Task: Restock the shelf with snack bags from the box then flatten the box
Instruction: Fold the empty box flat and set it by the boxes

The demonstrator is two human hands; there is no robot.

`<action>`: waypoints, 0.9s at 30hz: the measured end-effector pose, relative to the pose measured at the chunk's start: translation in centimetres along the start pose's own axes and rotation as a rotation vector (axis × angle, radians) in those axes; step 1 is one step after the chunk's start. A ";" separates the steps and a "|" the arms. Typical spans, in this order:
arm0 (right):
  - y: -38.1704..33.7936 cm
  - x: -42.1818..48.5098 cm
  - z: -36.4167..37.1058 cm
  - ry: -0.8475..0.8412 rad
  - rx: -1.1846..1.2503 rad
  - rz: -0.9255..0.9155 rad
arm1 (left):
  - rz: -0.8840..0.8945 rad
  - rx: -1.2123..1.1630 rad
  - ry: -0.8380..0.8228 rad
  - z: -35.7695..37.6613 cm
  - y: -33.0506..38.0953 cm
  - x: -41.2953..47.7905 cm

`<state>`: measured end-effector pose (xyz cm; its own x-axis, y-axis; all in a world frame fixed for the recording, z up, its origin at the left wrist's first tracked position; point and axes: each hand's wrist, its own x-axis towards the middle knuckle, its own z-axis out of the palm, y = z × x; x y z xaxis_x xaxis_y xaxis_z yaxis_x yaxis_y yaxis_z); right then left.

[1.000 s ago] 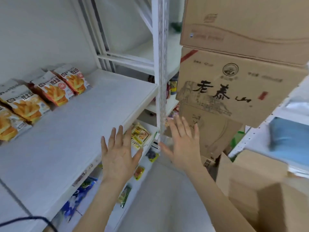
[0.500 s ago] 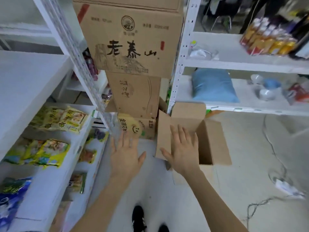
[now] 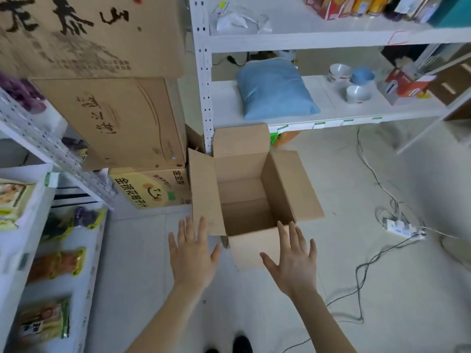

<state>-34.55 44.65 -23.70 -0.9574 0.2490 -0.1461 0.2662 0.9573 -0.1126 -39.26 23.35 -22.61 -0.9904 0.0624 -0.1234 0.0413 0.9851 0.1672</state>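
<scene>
Both hands have dropped toward the floor and spread apart: left hand [image 3: 191, 253] and right hand [image 3: 293, 261] hover flat, fingers splayed, holding nothing, just short of the empty open box [image 3: 244, 200].

Both hands [image 3: 193, 253] [image 3: 293, 261] outstretched, fingers spread
</scene>
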 end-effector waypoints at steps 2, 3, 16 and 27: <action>1.6 1.2 3.2 -0.025 -0.006 0.028 | -0.022 -0.006 0.000 3.3 0.0 1.1; 2.4 1.8 4.8 -0.040 -0.006 0.040 | -0.038 -0.016 0.008 4.9 0.0 1.7; 11.7 10.8 25.3 -0.163 -0.024 0.116 | -0.185 0.060 0.084 25.7 -2.4 10.1; 15.5 15.7 34.2 -0.141 -0.005 0.124 | -0.250 0.056 0.193 32.4 -4.4 13.0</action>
<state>-41.68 58.36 -61.32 -0.8923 0.3422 -0.2945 0.3800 0.9214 -0.0808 -48.06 25.01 -56.65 -0.9773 -0.2088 0.0347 -0.2044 0.9737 0.1005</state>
